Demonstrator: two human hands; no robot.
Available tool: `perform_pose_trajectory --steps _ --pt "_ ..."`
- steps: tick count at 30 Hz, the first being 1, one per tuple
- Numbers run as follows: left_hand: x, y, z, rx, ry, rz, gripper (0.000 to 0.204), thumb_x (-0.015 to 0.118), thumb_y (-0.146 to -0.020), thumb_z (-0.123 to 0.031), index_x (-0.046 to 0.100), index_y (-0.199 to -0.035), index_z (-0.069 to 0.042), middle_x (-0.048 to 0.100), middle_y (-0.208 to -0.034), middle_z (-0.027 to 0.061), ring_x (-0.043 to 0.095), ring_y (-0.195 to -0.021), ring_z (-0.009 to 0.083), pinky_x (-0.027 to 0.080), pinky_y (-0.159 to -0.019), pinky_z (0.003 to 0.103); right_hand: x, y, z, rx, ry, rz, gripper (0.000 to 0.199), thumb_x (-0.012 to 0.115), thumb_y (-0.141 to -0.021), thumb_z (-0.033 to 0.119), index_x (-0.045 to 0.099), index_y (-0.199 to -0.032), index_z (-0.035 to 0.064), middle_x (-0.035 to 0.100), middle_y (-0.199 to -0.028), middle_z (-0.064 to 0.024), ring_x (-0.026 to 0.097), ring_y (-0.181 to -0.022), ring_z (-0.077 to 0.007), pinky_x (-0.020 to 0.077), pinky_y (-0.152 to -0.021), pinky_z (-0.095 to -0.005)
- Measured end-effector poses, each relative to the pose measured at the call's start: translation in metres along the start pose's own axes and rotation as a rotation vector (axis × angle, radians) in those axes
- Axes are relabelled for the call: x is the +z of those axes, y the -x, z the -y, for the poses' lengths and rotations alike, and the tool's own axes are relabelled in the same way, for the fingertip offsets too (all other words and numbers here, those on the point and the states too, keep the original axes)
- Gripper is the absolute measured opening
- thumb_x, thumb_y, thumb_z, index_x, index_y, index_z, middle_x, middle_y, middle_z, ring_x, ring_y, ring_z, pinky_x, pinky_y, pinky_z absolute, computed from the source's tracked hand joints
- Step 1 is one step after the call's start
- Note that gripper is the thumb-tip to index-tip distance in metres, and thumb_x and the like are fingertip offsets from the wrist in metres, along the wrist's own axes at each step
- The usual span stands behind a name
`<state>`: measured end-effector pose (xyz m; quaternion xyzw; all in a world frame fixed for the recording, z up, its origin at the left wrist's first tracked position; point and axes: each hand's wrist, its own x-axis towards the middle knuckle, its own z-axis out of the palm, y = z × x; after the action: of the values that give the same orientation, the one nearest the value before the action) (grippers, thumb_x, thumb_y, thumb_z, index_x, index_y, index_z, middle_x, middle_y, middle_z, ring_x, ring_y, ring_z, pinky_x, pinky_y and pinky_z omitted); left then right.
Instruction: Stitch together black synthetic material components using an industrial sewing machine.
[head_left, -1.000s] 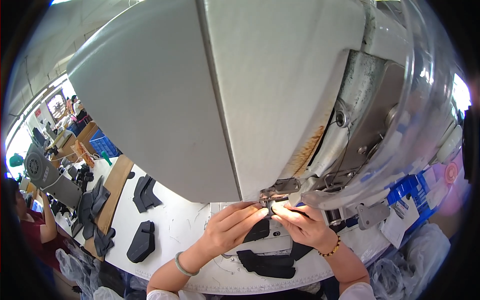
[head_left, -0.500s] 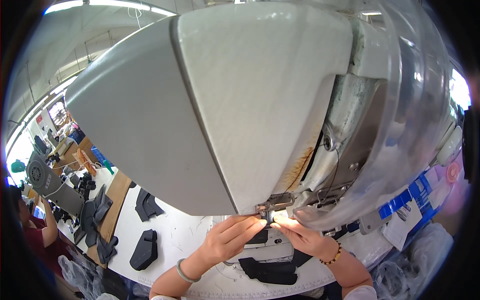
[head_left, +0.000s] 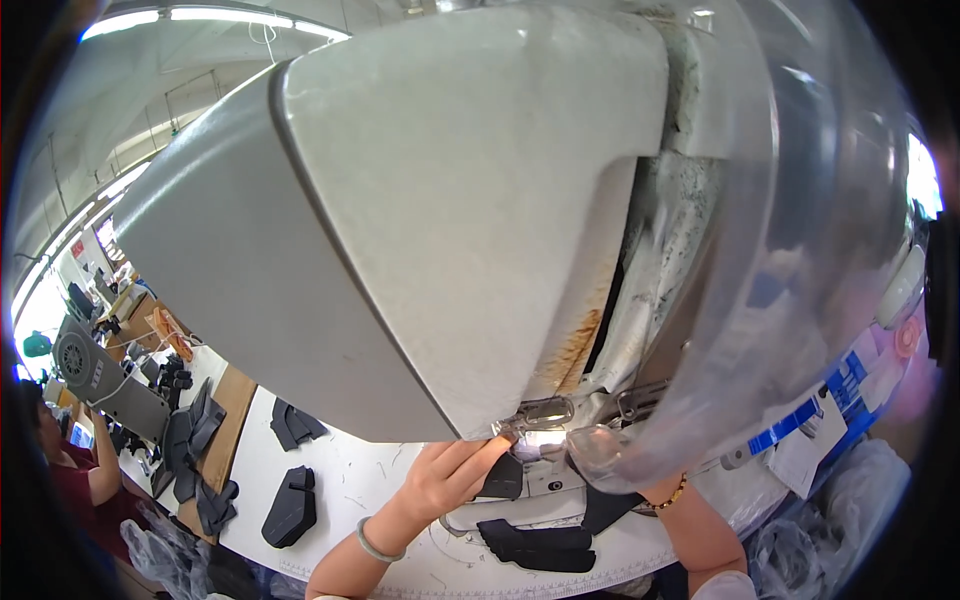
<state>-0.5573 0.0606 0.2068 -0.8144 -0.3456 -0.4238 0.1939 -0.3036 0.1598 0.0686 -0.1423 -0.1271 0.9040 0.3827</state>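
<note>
Your left hand (head_left: 445,480) reaches up under the sewing machine (head_left: 420,220), fingers pressed together and pinching the edge of a black piece (head_left: 503,478) right at the presser foot (head_left: 545,412). That piece lies on the machine bed (head_left: 470,520), near the table's front edge, lit by the small lamp at the needle. A pale bangle (head_left: 372,545) circles your left wrist.

Your right hand is hidden behind the clear guard (head_left: 740,400); you see only the forearm (head_left: 700,530) and a beaded bracelet (head_left: 672,495), so I cannot tell how that hand is set.

Just below the bed, at the table's front edge, lies a longer black strip (head_left: 535,545). Toward the table's left side lie 2 more black cut pieces, 1 (head_left: 290,505) nearer you and 1 (head_left: 292,424) farther back, well apart from your hands. Beyond the left edge, another stack of black pieces (head_left: 195,450) sits on a wooden surface, where another person (head_left: 75,480) in dark red works at a grey machine (head_left: 100,375).
</note>
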Motion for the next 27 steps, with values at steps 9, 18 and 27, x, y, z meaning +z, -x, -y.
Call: perform_pose_trajectory --steps 9,18,27 --pt "-0.009 -0.011 -0.009 0.037 -0.036 -0.067 0.035 0.061 -0.062 0.005 0.063 -0.097 0.004 0.063 -0.091 0.0113 0.058 -0.067 0.0187 0.046 -0.057 0.027 0.041 0.014 -0.003 -0.375 0.432 0.248 0.026 0.051 -0.092 0.023 0.05 -0.113 0.0092 0.058 -0.11 -0.0084 0.054 -0.104 -0.0189 0.0435 -0.092 -0.0344" --pt "-0.008 -0.012 -0.006 0.063 -0.031 -0.064 0.038 0.06 -0.059 0.005 0.063 -0.097 0.004 0.063 -0.093 0.0127 0.06 -0.071 0.0198 0.048 -0.059 0.029 0.101 0.032 0.004 -1.32 1.794 0.235 0.036 0.06 -0.086 0.013 0.049 -0.12 0.0103 0.057 -0.111 -0.0075 0.055 -0.103 -0.0189 0.043 -0.094 -0.0366" --pt "-0.008 -0.012 0.002 0.106 -0.022 -0.041 0.034 0.061 -0.06 0.002 0.063 -0.094 0.003 0.063 -0.091 0.0125 0.058 -0.068 0.0191 0.046 -0.057 0.028 0.113 0.038 -0.003 -1.326 1.608 0.168 0.027 0.069 -0.077 0.009 0.064 -0.102 0.0032 0.062 -0.108 -0.0115 0.057 -0.105 -0.027 0.0403 -0.097 -0.0393"
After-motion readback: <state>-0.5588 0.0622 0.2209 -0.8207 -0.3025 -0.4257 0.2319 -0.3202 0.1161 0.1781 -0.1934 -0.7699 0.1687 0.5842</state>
